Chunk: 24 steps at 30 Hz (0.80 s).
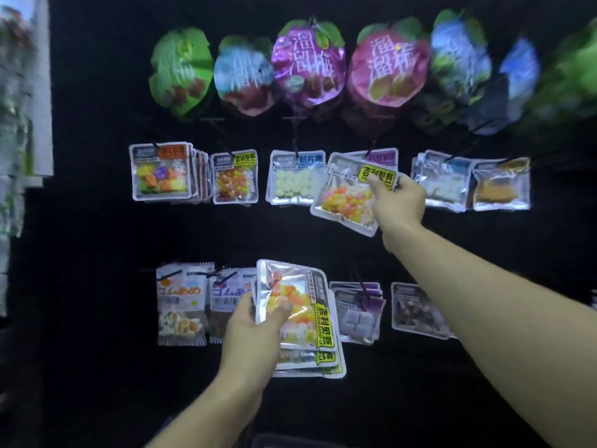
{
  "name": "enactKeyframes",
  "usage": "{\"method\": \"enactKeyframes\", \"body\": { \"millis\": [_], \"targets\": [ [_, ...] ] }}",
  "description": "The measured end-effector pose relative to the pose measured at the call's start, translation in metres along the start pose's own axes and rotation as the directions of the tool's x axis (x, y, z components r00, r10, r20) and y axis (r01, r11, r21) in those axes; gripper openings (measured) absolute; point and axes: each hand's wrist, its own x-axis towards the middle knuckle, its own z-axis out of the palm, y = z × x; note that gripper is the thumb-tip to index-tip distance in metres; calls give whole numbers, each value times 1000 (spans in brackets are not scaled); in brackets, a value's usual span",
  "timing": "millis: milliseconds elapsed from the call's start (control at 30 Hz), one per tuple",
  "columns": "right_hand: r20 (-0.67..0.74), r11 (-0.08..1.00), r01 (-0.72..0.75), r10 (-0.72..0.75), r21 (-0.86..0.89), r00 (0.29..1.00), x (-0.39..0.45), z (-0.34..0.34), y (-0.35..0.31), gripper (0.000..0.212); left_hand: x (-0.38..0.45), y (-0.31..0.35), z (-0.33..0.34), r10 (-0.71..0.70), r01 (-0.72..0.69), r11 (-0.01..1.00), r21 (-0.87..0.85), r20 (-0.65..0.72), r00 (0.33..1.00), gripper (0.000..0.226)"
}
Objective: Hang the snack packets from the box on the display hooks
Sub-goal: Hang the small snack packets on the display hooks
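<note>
Landmark: milk-tablet packet (294, 179), middle row of black display wall (90, 221).
Left hand (255, 331): below landmark, fingers and thumb curled round stack of jelly-bean packets (302, 321), held sideways.
Right hand (399, 197): just right of landmark, pinches top corner of single jelly-bean packet (347, 194), tilted, overlapping landmark's right edge.
Hook (295, 140): above landmark, carrying it.

Tilted clear snack packet (347, 197) of orange and yellow candies with yellow label, raised at middle-row display hooks (371, 150), fanned stack of matching packets (305, 321) held lower down
</note>
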Motion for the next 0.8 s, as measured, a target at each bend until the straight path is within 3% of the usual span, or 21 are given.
{"method": "enactKeyframes", "body": {
  "millis": [167, 267, 433, 600, 800],
  "targets": [
    [-36, 994, 31, -34, -104, 999, 38, -32, -15, 25, 1, 22, 23, 53, -51, 998, -28, 88, 995, 13],
    [168, 981, 83, -53, -174, 984, 37, -32, -17, 18, -4, 31, 25, 79, -73, 994, -84, 80, 994, 20],
    [425, 977, 176, -111, -118, 899, -6, 24, -45, 5, -2, 39, 3, 54, -62, 996, -62, -117, 992, 14],
    [442, 992, 118, -91, -35, 892, -34, 112, -60, 12, 0, 48, -49, 62, -59, 998, 21, -198, 978, 16],
    [369, 999, 33, -29, -4, 929, -40, 201, -61, 25, 7, 61, -114, 103, -87, 993, 78, -224, 969, 12]
  ]
}}
